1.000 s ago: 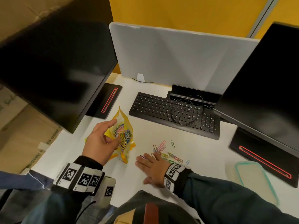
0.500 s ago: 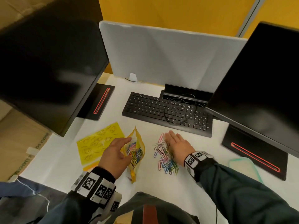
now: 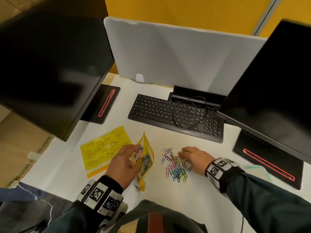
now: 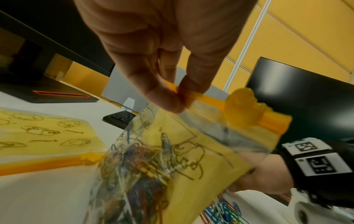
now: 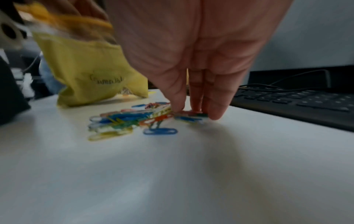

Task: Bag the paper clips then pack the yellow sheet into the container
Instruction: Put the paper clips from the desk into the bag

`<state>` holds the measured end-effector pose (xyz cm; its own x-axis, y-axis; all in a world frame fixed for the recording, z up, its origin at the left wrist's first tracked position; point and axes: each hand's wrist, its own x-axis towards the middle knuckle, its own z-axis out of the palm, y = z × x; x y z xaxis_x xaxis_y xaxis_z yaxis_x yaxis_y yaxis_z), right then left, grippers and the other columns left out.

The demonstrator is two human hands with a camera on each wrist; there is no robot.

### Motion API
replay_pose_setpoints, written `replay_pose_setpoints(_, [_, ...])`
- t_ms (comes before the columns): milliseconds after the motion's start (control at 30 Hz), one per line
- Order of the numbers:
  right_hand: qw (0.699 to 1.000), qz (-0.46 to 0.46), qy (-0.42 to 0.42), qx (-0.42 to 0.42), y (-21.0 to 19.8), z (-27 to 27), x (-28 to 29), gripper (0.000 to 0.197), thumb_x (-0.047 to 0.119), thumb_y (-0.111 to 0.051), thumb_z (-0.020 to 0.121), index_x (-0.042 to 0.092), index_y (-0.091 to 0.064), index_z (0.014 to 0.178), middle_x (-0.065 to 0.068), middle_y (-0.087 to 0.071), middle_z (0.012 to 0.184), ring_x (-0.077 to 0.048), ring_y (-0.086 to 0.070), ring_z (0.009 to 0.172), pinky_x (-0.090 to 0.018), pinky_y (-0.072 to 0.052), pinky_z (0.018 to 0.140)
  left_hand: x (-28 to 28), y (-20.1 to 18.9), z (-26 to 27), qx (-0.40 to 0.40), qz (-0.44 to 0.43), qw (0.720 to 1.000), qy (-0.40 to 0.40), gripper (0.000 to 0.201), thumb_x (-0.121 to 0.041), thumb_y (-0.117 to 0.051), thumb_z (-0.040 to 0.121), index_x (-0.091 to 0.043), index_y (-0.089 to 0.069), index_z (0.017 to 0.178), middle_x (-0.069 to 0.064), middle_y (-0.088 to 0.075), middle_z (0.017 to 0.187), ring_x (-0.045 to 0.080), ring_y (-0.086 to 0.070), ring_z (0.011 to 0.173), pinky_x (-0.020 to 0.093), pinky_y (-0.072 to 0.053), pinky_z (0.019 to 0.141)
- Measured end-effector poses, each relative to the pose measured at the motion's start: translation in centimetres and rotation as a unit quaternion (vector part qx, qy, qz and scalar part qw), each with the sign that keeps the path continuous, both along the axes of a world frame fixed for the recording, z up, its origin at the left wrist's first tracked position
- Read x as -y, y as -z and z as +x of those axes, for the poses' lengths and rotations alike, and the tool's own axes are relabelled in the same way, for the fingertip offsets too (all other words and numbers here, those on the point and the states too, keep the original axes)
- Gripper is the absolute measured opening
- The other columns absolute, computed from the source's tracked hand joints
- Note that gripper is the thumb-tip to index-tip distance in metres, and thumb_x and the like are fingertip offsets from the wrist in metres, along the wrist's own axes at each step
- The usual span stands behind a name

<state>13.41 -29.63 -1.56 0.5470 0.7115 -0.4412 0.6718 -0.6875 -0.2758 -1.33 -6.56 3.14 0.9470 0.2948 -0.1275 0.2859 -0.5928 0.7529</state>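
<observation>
A yellow zip bag (image 3: 144, 158) stands open on the white desk, with several coloured paper clips inside. My left hand (image 3: 122, 163) pinches its orange zip edge between thumb and fingers (image 4: 176, 103). To the right lies a loose pile of coloured paper clips (image 3: 175, 167). My right hand (image 3: 193, 155) is on the pile's right side, its straight fingertips (image 5: 193, 109) and thumb pressing down on clips (image 5: 130, 119). The yellow sheet (image 3: 102, 147), printed with small drawings, lies flat left of the bag. A teal-rimmed container (image 3: 252, 167) shows blurred at the right, behind my right wrist.
A black keyboard (image 3: 175, 116) with a loose cable lies behind the clips. Two dark monitors (image 3: 50, 64) (image 3: 272, 89) overhang both sides, their black bases (image 3: 102, 103) (image 3: 269, 162) on the desk. A grey divider (image 3: 176, 56) closes the back. Cardboard boxes stand left of the desk.
My right hand moved from the near side of the clips round their far side to the right, bunching them into a pile. The bag shifted right, uncovering the yellow sheet.
</observation>
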Motion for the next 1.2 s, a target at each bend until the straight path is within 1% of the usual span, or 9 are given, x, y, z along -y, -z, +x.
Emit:
replay_pose_setpoints(67, [0.995, 0.052, 0.074, -0.031, 0.2, -0.9, 1.0, 0.058, 0.021, -0.056, 0.089, 0.023, -0.032, 0.142, 0.000, -0.039, 0.143, -0.017, -0.040, 0.127, -0.030, -0.038, 0.106, 0.3, 0.1, 0.3, 0.000, -0.003, 1.000, 0.009, 0.055, 0.000, -0.064, 0.074, -0.025, -0.053, 0.121, -0.014, -0.043, 0.114, 0.001, -0.052, 0.064, 0.001, -0.039, 0.058])
replay_pose_setpoints(167, [0.986, 0.040, 0.154, -0.058, 0.7, -2.3, 1.4, 0.100, 0.058, -0.072, 0.065, 0.025, -0.021, 0.144, 0.004, -0.034, 0.142, -0.016, -0.034, 0.128, -0.033, -0.038, 0.105, 0.5, 0.3, 0.5, -0.001, -0.009, 1.000, 0.017, 0.055, 0.001, -0.064, 0.073, -0.024, -0.053, 0.121, -0.012, -0.044, 0.114, 0.002, -0.052, 0.063, 0.001, -0.039, 0.058])
replay_pose_setpoints(233, [0.986, 0.003, 0.162, -0.041, 1.0, -3.4, 0.8, 0.115, 0.066, -0.073, 0.055, 0.021, -0.017, 0.145, 0.002, -0.031, 0.142, -0.019, -0.031, 0.128, -0.037, -0.038, 0.106, 0.6, 0.4, 0.6, -0.002, -0.009, 1.000, 0.022, 0.055, 0.001, -0.063, 0.073, -0.023, -0.053, 0.121, -0.010, -0.045, 0.115, 0.002, -0.051, 0.061, 0.000, -0.038, 0.057])
replay_pose_setpoints(300, [0.987, -0.010, 0.159, -0.013, 1.4, -4.1, -0.1, 0.109, 0.059, -0.076, 0.058, 0.017, -0.021, 0.143, -0.001, -0.033, 0.138, -0.021, -0.033, 0.125, -0.037, -0.041, 0.103, 0.7, 0.4, 0.7, -0.001, -0.006, 1.000, 0.028, 0.054, 0.002, -0.063, 0.073, -0.022, -0.053, 0.121, -0.010, -0.045, 0.115, 0.001, -0.052, 0.061, 0.000, -0.038, 0.057])
replay_pose_setpoints(400, [0.985, 0.009, 0.172, -0.009, 2.0, -4.3, -1.1, 0.078, 0.034, -0.075, 0.071, 0.016, -0.036, 0.137, -0.004, -0.041, 0.130, -0.022, -0.040, 0.119, -0.034, -0.044, 0.096, 0.6, 0.2, 0.6, -0.001, -0.004, 1.000, 0.028, 0.054, 0.001, -0.064, 0.073, -0.021, -0.053, 0.121, -0.011, -0.044, 0.114, -0.001, -0.051, 0.060, 0.001, -0.039, 0.057])
replay_pose_setpoints(600, [0.981, 0.042, 0.188, 0.008, 2.6, -4.2, -1.0, 0.031, 0.012, -0.051, 0.090, 0.012, -0.057, 0.121, -0.008, -0.054, 0.119, -0.025, -0.052, 0.111, -0.030, -0.044, 0.092, 0.5, 0.1, 0.3, -0.002, -0.001, 1.000, 0.019, 0.055, 0.001, -0.064, 0.073, -0.023, -0.052, 0.121, -0.011, -0.044, 0.113, 0.002, -0.051, 0.064, 0.002, -0.039, 0.057])
replay_pose_setpoints(1000, [0.956, 0.105, 0.274, 0.004, 0.1, -4.0, -0.3, 0.022, 0.006, -0.053, 0.088, 0.012, -0.068, 0.103, -0.008, -0.066, 0.105, -0.021, -0.058, 0.097, -0.021, -0.041, 0.080, 1.2, 0.3, 0.1, -0.010, -0.007, 0.999, 0.032, 0.059, -0.002, -0.065, 0.072, -0.025, -0.050, 0.124, -0.012, -0.042, 0.118, 0.000, -0.052, 0.065, 0.003, -0.041, 0.058])
replay_pose_setpoints(1100, [0.927, 0.191, 0.323, 0.003, -1.9, -3.8, -0.5, 0.018, 0.002, -0.060, 0.083, 0.013, -0.072, 0.091, -0.004, -0.069, 0.086, -0.008, -0.057, 0.072, -0.003, -0.036, 0.064, 1.3, 0.3, 0.2, -0.018, -0.009, 0.999, 0.030, 0.061, -0.004, -0.068, 0.071, -0.025, -0.048, 0.125, -0.014, -0.040, 0.117, 0.003, -0.053, 0.062, 0.003, -0.041, 0.057])
replay_pose_setpoints(1200, [0.872, 0.307, 0.375, -0.064, -4.7, -4.0, -1.4, 0.016, 0.002, -0.070, 0.076, 0.019, -0.071, 0.075, 0.004, -0.063, 0.066, -0.001, -0.052, 0.059, -0.003, -0.039, 0.056, 1.4, 0.2, 0.3, -0.023, -0.007, 0.999, 0.027, 0.062, -0.006, -0.070, 0.070, -0.025, -0.048, 0.125, -0.012, -0.041, 0.120, 0.008, -0.049, 0.053, 0.002, -0.040, 0.056])
